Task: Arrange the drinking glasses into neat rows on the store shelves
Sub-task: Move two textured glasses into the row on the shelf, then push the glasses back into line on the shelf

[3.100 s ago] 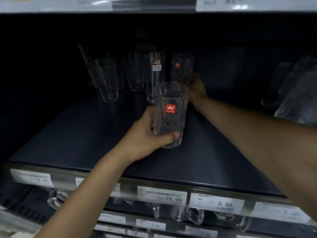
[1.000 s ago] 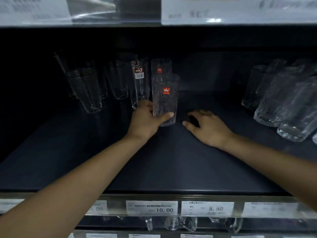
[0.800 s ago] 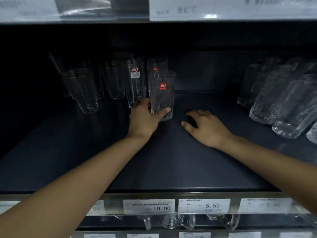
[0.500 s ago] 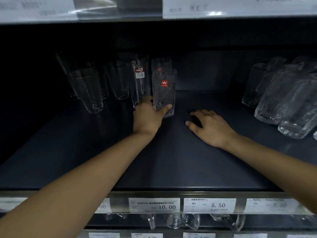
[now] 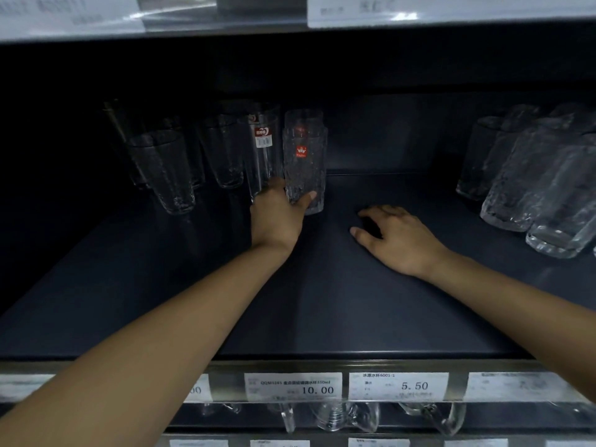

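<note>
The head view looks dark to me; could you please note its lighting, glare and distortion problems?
Head view, lighting: the shelf is dim; the plain glasses at left fade into black, though the textured glass in the left hand reads clearly. Head view, glare: the upper labels wash out. Head view, distortion: the frosted glasses at right lean outward.

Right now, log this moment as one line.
left hand: grips textured glass, upright, in front of matching glass | right hand: rests on shelf, empty
</note>
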`<state>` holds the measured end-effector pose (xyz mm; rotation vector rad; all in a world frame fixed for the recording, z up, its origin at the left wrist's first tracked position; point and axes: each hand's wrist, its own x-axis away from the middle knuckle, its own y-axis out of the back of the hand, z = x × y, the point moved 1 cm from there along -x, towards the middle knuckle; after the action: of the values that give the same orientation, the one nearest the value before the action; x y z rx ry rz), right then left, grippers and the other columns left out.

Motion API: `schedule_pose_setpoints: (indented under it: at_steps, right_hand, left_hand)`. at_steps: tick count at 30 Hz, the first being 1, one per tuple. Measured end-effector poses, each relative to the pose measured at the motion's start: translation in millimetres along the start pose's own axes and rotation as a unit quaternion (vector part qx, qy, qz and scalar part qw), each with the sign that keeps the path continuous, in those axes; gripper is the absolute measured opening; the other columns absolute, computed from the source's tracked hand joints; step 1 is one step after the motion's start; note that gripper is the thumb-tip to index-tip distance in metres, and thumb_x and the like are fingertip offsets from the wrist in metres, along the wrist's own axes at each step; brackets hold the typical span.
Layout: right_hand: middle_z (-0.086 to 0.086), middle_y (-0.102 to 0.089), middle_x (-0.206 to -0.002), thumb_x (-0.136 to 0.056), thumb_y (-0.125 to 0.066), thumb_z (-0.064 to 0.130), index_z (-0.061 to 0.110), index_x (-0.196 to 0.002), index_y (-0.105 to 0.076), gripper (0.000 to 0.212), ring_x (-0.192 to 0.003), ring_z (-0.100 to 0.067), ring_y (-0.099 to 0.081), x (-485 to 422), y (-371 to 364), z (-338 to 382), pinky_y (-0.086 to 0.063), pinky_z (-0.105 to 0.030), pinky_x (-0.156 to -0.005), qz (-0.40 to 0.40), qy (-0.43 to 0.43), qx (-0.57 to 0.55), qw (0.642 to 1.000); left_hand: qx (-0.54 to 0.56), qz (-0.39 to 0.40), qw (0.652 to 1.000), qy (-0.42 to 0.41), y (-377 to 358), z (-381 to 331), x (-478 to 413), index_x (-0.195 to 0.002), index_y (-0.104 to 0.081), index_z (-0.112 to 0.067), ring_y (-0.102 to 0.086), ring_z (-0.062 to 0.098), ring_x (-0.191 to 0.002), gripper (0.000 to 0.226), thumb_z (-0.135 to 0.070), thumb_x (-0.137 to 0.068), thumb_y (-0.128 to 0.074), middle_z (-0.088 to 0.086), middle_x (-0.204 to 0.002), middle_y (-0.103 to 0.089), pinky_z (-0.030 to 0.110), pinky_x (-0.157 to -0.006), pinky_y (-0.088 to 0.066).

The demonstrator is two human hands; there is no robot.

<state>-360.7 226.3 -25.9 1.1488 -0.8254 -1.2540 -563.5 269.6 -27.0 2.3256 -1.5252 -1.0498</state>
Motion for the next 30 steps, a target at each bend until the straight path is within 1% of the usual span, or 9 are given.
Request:
schedule_pose_setpoints:
  at_steps: [4, 9, 13, 21, 25, 30]
  right_hand:
    - [-0.001, -0.041, -0.153, -0.097, -0.039, 0.058, 0.024, -0.146, -0.043, 0.06, -0.141, -0.022, -0.035, 0.0, -0.3, 0.0, -0.029, -0.038, -0.116, -0.001, -0.001, -0.001, 1.0]
    - [-0.001, -0.043, -0.152, -0.098, -0.04, 0.057, 0.024, -0.146, -0.043, 0.059, -0.14, -0.022, -0.036, 0.4, -0.5, -0.1, -0.03, -0.037, -0.115, -0.003, 0.0, -0.006, 1.0]
    - [-0.001, -0.043, -0.152, -0.098, -0.041, 0.056, 0.023, -0.146, -0.044, 0.058, -0.14, -0.022, -0.036, 0.2, -0.2, -0.2, -0.029, -0.037, -0.115, -0.004, -0.001, -0.008, 1.0]
    - [-0.002, -0.042, -0.152, -0.098, -0.041, 0.056, 0.024, -0.146, -0.044, 0.058, -0.14, -0.023, -0.035, 0.2, -0.8, 0.2, -0.029, -0.038, -0.116, -0.004, -0.002, -0.008, 1.0]
    - [-0.001, -0.041, -0.153, -0.098, -0.04, 0.057, 0.023, -0.147, -0.043, 0.059, -0.14, -0.022, -0.035, 0.6, -0.1, 0.5, -0.029, -0.038, -0.116, -0.002, -0.003, -0.006, 1.0]
    - [-0.001, -0.041, -0.153, -0.098, -0.041, 0.056, 0.023, -0.147, -0.043, 0.059, -0.141, -0.022, -0.034, 0.6, 0.0, 1.1, -0.028, -0.036, -0.116, -0.004, 0.0, -0.006, 1.0]
  left_hand:
    - [-0.005, -0.008, 1.0, 0.0, -0.7, 0.8, -1.7, -0.108, -0.066, -0.008, -0.07, 0.026, -0.095, 0.044, -0.044, -0.084, -0.074, 0.008, -0.102, -0.073, 0.039, -0.084, -0.058]
    - [0.003, -0.006, 1.0, 0.007, -0.5, 1.6, -2.7, -0.102, -0.068, -0.008, -0.07, 0.025, -0.091, 0.042, -0.044, -0.083, -0.075, 0.007, -0.099, -0.073, 0.039, -0.081, -0.058]
    - [-0.002, -0.004, 1.0, 0.02, -0.7, 2.3, -4.6, -0.097, -0.068, -0.007, -0.069, 0.023, -0.088, 0.044, -0.048, -0.082, -0.075, 0.006, -0.095, -0.073, 0.038, -0.078, -0.059]
    - [-0.004, -0.003, 1.0, 0.02, -0.9, 2.3, -5.7, -0.099, -0.069, -0.009, -0.07, 0.022, -0.09, 0.044, -0.05, -0.082, -0.073, 0.004, -0.097, -0.074, 0.037, -0.079, -0.059]
    - [-0.013, -0.003, 1.0, 0.025, -2.1, 1.8, -6.8, -0.105, -0.069, -0.01, -0.069, 0.026, -0.096, 0.049, -0.053, -0.082, -0.072, 0.006, -0.104, -0.073, 0.04, -0.081, -0.058]
    - [-0.044, -0.007, 0.999, 0.031, -3.3, 0.4, -8.8, -0.106, -0.069, -0.011, -0.068, 0.029, -0.098, 0.051, -0.056, -0.081, -0.07, 0.007, -0.105, -0.073, 0.042, -0.081, -0.057]
